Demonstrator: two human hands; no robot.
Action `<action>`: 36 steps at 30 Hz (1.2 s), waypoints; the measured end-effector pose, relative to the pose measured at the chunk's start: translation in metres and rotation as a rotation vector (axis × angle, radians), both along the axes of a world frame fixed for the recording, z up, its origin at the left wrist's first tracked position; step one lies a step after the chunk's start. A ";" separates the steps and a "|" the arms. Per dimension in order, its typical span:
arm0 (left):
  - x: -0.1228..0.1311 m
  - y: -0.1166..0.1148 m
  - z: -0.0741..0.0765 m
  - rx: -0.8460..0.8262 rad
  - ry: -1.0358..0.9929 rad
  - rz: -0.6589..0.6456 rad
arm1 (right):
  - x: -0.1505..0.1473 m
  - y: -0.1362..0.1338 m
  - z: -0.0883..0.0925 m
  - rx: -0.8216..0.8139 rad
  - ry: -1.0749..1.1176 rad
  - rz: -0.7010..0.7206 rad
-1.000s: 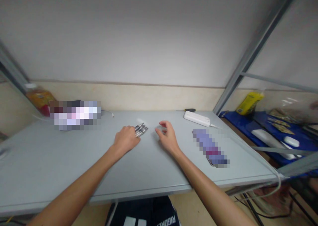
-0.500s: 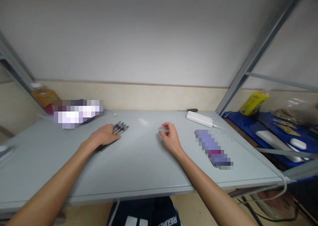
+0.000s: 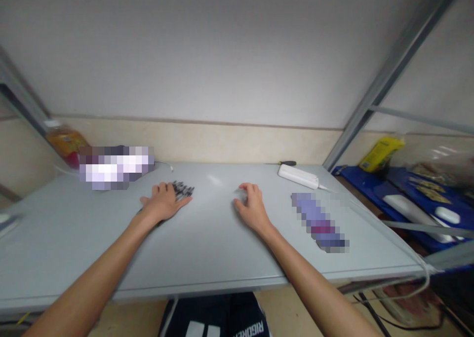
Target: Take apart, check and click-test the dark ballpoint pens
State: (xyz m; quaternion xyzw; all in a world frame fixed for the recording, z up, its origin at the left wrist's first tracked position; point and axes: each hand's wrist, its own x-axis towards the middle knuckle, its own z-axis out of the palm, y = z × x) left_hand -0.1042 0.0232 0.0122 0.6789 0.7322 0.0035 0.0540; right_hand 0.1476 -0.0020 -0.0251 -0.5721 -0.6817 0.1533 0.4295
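Note:
A bunch of thin black-and-clear sticks that look like pens lies on the grey table on the left of centre. Over it rests my left hand, palm down with fingers spread and thumb stretched to the right. The hand covers most of the bunch; only the far ends stick out past it. To the right, my right hand hovers at or just over the tabletop, fingers curved and thumb apart from the index finger. I make out nothing held in it.
A white power strip and a screwdriver lie at the back right, with a blurred-out flat object before them. At the back left stand a blurred-out bundle and a bottle of orange liquid. A cable runs along the right edge.
My left hand has shifted slightly right and its fingers have spread over the bunch of pens. My right hand stays in nearly the same place.

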 end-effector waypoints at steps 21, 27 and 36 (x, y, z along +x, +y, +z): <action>-0.007 0.001 0.012 -0.166 -0.009 -0.072 | -0.001 -0.004 0.004 -0.006 -0.107 0.029; -0.008 -0.001 0.009 -0.034 -0.007 -0.084 | 0.000 -0.005 0.004 -0.005 -0.140 0.026; 0.008 -0.015 0.014 0.261 0.128 -0.210 | -0.001 -0.007 0.006 -0.008 -0.149 0.025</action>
